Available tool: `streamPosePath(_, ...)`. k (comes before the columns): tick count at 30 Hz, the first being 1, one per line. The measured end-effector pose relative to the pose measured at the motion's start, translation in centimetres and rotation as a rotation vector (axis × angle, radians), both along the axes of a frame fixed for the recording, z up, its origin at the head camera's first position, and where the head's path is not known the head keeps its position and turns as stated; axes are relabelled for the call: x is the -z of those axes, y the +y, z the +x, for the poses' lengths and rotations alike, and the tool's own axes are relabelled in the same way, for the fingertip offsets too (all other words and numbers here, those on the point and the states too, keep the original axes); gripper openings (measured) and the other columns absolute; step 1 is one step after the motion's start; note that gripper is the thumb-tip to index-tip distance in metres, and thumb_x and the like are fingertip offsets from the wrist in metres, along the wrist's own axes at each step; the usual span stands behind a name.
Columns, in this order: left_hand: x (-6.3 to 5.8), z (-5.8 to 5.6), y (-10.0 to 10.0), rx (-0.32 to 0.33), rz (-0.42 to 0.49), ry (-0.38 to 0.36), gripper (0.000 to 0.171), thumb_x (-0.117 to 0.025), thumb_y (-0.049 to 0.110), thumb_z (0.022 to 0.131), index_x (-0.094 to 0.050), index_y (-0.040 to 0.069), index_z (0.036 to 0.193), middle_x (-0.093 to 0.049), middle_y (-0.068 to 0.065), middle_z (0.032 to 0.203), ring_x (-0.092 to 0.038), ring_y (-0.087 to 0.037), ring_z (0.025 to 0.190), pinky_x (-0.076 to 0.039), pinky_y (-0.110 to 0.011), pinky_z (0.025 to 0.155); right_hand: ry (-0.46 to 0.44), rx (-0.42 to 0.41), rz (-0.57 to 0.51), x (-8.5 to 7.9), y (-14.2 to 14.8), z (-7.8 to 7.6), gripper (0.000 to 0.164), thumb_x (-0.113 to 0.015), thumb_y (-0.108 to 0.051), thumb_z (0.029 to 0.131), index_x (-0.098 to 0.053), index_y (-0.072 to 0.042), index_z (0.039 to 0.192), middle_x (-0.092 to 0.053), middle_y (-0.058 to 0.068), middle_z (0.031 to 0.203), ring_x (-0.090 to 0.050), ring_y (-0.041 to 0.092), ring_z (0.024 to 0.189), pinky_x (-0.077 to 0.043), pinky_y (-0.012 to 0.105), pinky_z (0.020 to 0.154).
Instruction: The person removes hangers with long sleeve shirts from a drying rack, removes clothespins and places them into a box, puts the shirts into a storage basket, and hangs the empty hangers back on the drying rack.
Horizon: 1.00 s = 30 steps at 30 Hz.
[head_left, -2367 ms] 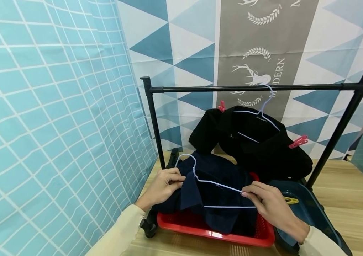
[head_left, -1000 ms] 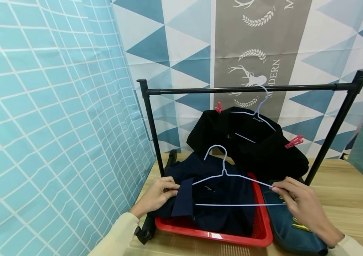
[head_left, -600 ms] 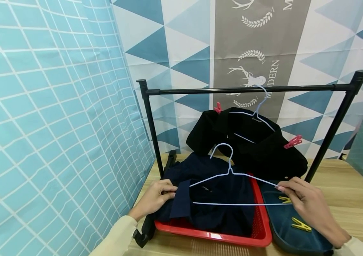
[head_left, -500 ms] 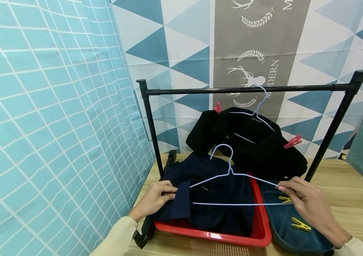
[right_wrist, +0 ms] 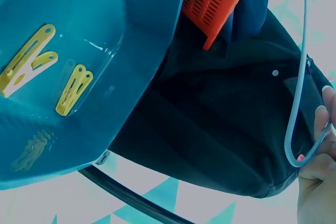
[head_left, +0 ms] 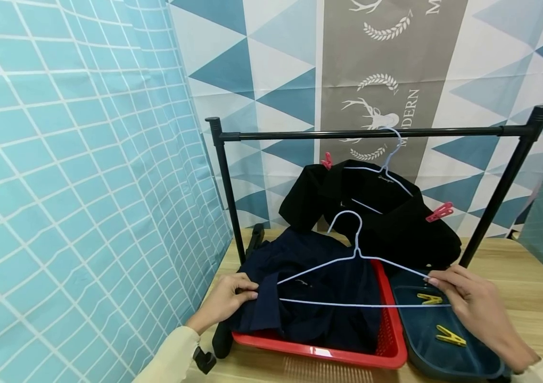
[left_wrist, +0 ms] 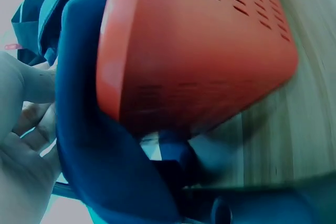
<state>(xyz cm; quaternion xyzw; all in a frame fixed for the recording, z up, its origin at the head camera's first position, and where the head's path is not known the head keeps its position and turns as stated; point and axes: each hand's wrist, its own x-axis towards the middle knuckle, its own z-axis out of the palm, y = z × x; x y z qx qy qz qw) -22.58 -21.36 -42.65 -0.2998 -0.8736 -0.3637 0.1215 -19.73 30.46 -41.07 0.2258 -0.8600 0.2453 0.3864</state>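
Observation:
A navy collared shirt lies bunched in a red basket, spilling over its left side. My left hand pinches the shirt beside the collar. In my right hand is the right end of a pale blue wire hanger, pinched between thumb and fingers. The hanger's left end is hidden under the shirt's collar, and its hook stands up over the basket's back. The right wrist view shows the bent hanger corner at my fingertips. In the left wrist view the shirt cloth drapes past the basket's outer wall.
Behind, a black shirt hangs by another hanger on a black rack, with pink clothespins at its shoulders. At right stands a dark blue tray holding yellow clothespins. The rack's foot is near my left wrist.
Earlier more of the hanger lay over the shirt's middle. My right hand has moved right with it, its hook shifting right, while my left hand has drawn the collar slightly left.

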Motion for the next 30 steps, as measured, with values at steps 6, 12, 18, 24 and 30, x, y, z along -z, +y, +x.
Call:
streamPosePath(6, 0.7, 0.1, -0.2, -0.059, -0.071, 0.067, 0.016, -0.083, 0.003, 0.085, -0.083, 0.009, 0.100, -0.066, 0.010, 0.083, -0.057, -0.003, 0.073, -0.050, -0.024, 0.064, -0.016, 0.032, -0.007, -0.1, 0.3, 0.3, 0.034, -0.082, 0.018, 0.072, -0.079, -0.004, 0.098, -0.054, -0.008, 0.079, -0.039, 0.001, 0.065, -0.030, 0.017, 0.055)
streamPosePath(12, 1.1, 0.2, -0.2, -0.249, -0.118, 0.089, 0.021, -0.091, 0.011, 0.078, -0.072, 0.018, 0.077, -0.059, 0.012, 0.073, -0.052, 0.000, 0.063, -0.047, -0.022, 0.058, -0.016, 0.046, -0.003, -0.1, 0.4, 0.5, 0.034, -0.082, 0.018, 0.072, -0.079, -0.003, 0.098, -0.056, -0.007, 0.078, -0.039, 0.001, 0.064, -0.030, 0.017, 0.055)
streamPosePath(18, 0.7, 0.4, -0.3, -0.427, -0.179, -0.017, 0.034, -0.093, 0.029, 0.077, -0.061, 0.018, 0.071, -0.055, 0.011, 0.061, -0.050, -0.003, 0.054, -0.043, -0.025, 0.052, -0.009, 0.041, -0.011, 0.0, 0.6, 0.5, 0.035, -0.081, 0.019, 0.072, -0.079, -0.001, 0.100, -0.056, -0.006, 0.078, -0.040, 0.001, 0.065, -0.032, 0.017, 0.056)
streamPosePath(24, -0.4, 0.8, -0.1, -0.430, -0.170, -0.159, 0.031, -0.089, 0.027, 0.082, -0.063, 0.013, 0.073, -0.058, 0.008, 0.059, -0.054, -0.008, 0.051, -0.046, -0.028, 0.050, -0.007, 0.043, -0.015, 0.0, 0.7, 0.5, 0.035, -0.081, 0.019, 0.072, -0.079, -0.001, 0.100, -0.056, -0.008, 0.078, -0.040, 0.001, 0.065, -0.032, 0.017, 0.057)
streamPosePath(30, -0.9, 1.0, -0.7, -0.394, -0.166, -0.288, 0.027, -0.084, 0.028, 0.088, -0.068, 0.012, 0.073, -0.060, 0.004, 0.054, -0.059, -0.013, 0.047, -0.049, -0.030, 0.047, -0.017, 0.051, -0.025, 0.1, 0.7, 0.7, 0.034, -0.081, 0.019, 0.072, -0.079, -0.001, 0.100, -0.056, -0.008, 0.078, -0.041, 0.001, 0.066, -0.033, 0.017, 0.058)
